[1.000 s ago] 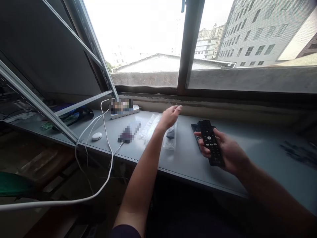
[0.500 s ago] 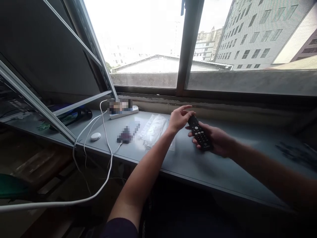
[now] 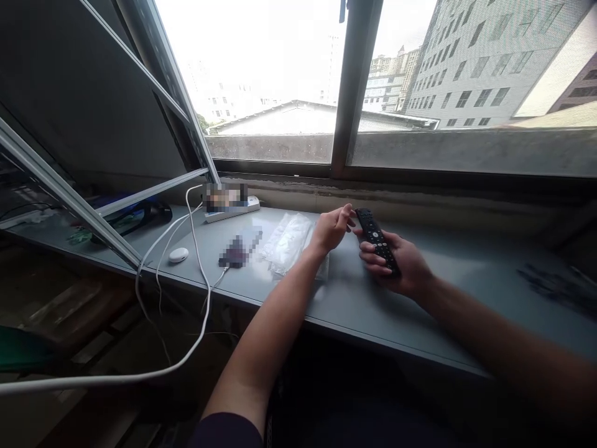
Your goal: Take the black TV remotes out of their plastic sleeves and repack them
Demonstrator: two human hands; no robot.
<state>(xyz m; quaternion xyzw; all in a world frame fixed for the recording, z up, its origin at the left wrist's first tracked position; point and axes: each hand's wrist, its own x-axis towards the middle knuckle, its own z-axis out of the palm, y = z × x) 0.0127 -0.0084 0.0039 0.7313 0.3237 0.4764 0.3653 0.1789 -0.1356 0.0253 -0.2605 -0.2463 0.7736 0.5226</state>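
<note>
A black remote control [image 3: 380,239] with several buttons is held up over the grey table, its button side towards me and its top end leaning left. My right hand [image 3: 405,264] is closed around its lower half, fingers wrapped along the left edge. Just left of the remote's top end is my left hand [image 3: 332,228], with the fingers curled together; whatever they might pinch is too small or hidden to make out. Clear plastic bags [image 3: 290,242] lie on the table behind my left forearm.
The grey table [image 3: 354,305] runs below a window. Further left are a blurred-out phone-like thing [image 3: 237,250] on a cable, a round white object [image 3: 178,255], a white power strip [image 3: 233,210], loose white cables [image 3: 204,274] and a slanted metal frame [image 3: 116,233]. Dark items [image 3: 555,286] lie far right.
My left fingers, stretched out at the remote's top end before, have curled in and drawn slightly left of it. The remote stays in my right hand, whose fingers have shifted along its edge.
</note>
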